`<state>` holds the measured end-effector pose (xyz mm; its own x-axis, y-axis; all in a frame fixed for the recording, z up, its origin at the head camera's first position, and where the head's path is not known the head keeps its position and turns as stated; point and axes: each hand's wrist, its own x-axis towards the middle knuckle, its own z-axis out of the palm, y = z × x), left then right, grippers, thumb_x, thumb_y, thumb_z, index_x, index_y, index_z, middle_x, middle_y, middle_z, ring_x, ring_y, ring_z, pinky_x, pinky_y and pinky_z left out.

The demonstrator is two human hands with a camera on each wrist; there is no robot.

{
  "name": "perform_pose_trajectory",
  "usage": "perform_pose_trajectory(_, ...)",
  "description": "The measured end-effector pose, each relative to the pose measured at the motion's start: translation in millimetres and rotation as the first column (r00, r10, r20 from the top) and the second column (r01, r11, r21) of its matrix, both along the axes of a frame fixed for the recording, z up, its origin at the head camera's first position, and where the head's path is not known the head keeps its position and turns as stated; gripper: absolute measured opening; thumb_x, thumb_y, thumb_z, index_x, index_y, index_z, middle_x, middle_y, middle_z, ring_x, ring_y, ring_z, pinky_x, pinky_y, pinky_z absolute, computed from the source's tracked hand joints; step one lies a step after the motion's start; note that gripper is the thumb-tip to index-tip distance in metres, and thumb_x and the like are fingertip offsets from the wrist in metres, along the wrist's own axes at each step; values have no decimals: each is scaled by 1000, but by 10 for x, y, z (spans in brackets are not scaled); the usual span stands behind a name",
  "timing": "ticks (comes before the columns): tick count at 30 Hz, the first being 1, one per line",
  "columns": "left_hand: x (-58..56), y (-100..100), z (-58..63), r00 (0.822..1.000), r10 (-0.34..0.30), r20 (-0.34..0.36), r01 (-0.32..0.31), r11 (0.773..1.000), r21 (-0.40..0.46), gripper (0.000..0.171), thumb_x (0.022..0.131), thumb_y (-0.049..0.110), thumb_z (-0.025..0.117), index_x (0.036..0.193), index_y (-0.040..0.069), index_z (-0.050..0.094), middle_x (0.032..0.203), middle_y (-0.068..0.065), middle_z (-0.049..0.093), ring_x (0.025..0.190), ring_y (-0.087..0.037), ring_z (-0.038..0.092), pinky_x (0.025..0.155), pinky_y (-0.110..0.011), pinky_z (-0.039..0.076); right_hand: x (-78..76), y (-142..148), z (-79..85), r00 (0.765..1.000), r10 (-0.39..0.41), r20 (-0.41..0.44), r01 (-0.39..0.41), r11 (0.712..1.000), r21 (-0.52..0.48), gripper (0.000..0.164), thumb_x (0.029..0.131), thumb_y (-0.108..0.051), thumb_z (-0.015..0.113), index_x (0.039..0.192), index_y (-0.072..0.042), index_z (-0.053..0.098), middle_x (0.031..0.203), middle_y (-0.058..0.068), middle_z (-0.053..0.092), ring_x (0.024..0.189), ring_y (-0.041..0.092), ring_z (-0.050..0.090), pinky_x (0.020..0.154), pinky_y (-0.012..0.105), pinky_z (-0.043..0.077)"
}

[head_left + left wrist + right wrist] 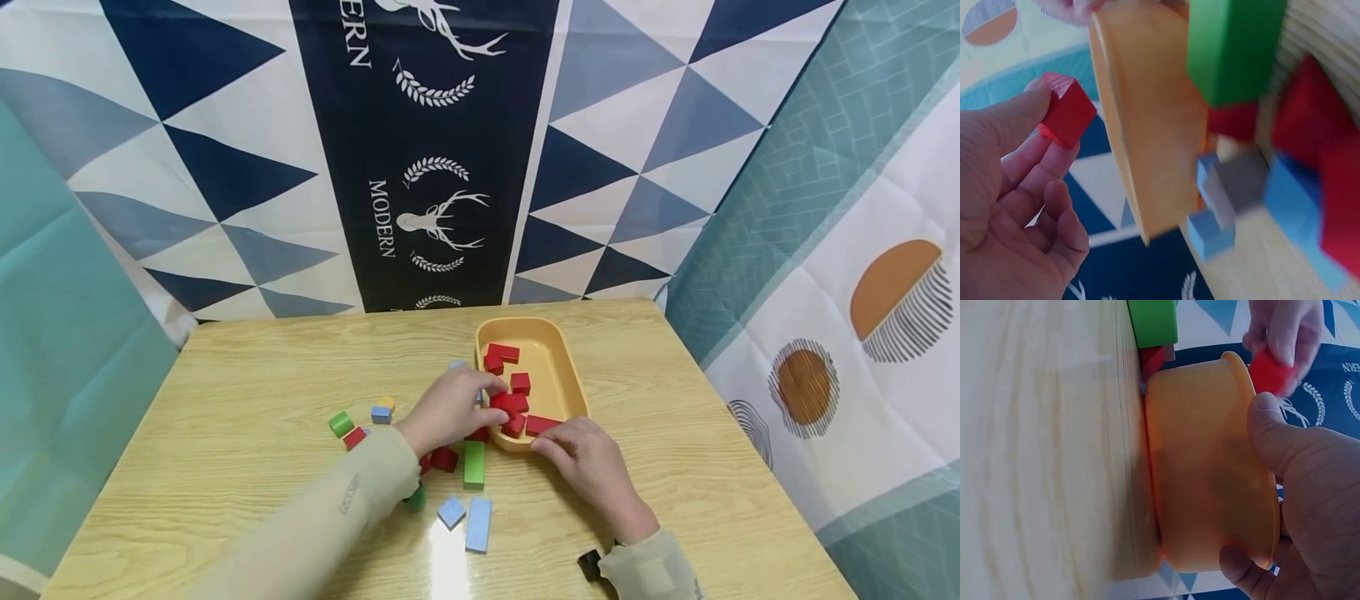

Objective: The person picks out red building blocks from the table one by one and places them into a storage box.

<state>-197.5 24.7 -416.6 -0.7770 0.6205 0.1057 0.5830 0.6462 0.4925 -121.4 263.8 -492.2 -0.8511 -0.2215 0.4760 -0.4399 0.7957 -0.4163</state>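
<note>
A: In the head view, what are the hands doing?

B: The left hand [448, 407] is reaching over the near left rim of the shallow orange plastic tray [558, 367] on the pale wood-grain table [247, 417], pinching a small red wooden cube [501, 401] between thumb and fingertips. The right hand [585, 458] is resting against the tray's near end, at about 5 o'clock from it, probably steadying it.

A: And around them?

B: Several red blocks [502, 357] are already lying inside the tray. A long green block [473, 464] is lying at 6 o'clock from the left hand, with two light blue blocks [478, 524] nearer the person, and a green cylinder [341, 423] off at 9 o'clock.

A: Is the left wrist view adding anything?

B: It is showing the left hand [1016, 212] with thumb and forefinger pinching the red cube [1067, 111], matte and sharp-edged, just beside the tray's smooth wall [1154, 125]. The other fingers are curling loosely. The green block [1232, 47] and blue pieces [1210, 234] are blurring past it.

A: And the right wrist view?

B: The right hand [1310, 506] is holding the tray's rounded end [1210, 469], thumb over the rim and fingers curling underneath, which I judge is keeping it from sliding. The cube [1270, 372] is hovering above the rim at 1 o'clock.
</note>
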Motion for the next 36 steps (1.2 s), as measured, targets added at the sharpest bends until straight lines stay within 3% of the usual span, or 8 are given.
perform_pose_trajectory(5,-37,275,-97,995,-96,-25,90,983,-161,37,85,39,77,114,17,73,100,7,69,89,-11,52,83,-31,49,-13,10,-14,1000,14,-23,-14,1000,1,13,79,-33,82,82,-22,77,81,-12,66,80,6,55,67,36,53)
perform_pose_trajectory(8,-77,363,-134,995,-97,18,99,970,-223,31,84,39,78,108,19,75,90,10,68,82,-11,54,79,-30,49,-17,13,-21,999,21,-30,-21,1000,4,12,79,-32,82,82,-21,77,81,-11,66,79,7,55,65,37,53)
perform_pose_trajectory(12,-166,441,-188,995,-77,-62,54,949,-310,23,82,40,80,94,21,76,77,10,65,76,-13,52,74,-31,47,-13,19,-19,1000,11,-21,-10,1000,4,12,79,-31,82,82,-22,76,81,-12,66,80,6,55,66,36,53)
perform_pose_trajectory(15,-235,477,-264,986,7,-168,-65,937,-342,30,82,38,79,104,19,72,90,5,67,85,-17,50,82,-35,47,-10,16,-15,1000,6,-13,-6,1000,1,12,79,-32,82,82,-22,76,82,-13,66,80,5,54,67,35,54)
perform_pose_trajectory(19,-290,490,-351,974,152,-168,-197,935,-295,59,80,38,81,129,14,59,117,-3,63,100,-20,48,96,-38,45,-9,5,-7,1000,12,-5,-12,1000,0,12,80,-34,81,84,-23,77,82,-13,66,80,4,54,67,35,53)
perform_pose_trajectory(24,-302,479,-379,974,178,-141,-209,947,-244,71,76,41,84,133,11,54,121,-5,61,104,-21,49,98,-39,45,-1,-1,-4,1000,4,-17,-4,1000,-4,13,78,-33,82,83,-23,77,82,-13,66,81,5,55,67,35,54)
perform_pose_trajectory(31,-276,293,-269,991,135,3,-135,990,-43,59,89,40,72,137,11,53,131,-4,56,116,-18,48,103,-39,43,-2,-10,-23,1000,20,-12,-20,1000,-3,12,79,-32,82,83,-22,77,83,-12,66,81,6,55,67,36,54)
perform_pose_trajectory(36,-279,-96,-9,989,97,109,-109,988,113,35,96,36,65,124,17,62,117,2,62,92,-14,56,85,-36,52,-10,-9,-15,1000,13,-9,-13,1000,-8,12,79,-32,82,84,-23,77,83,-13,67,81,6,56,68,36,54)
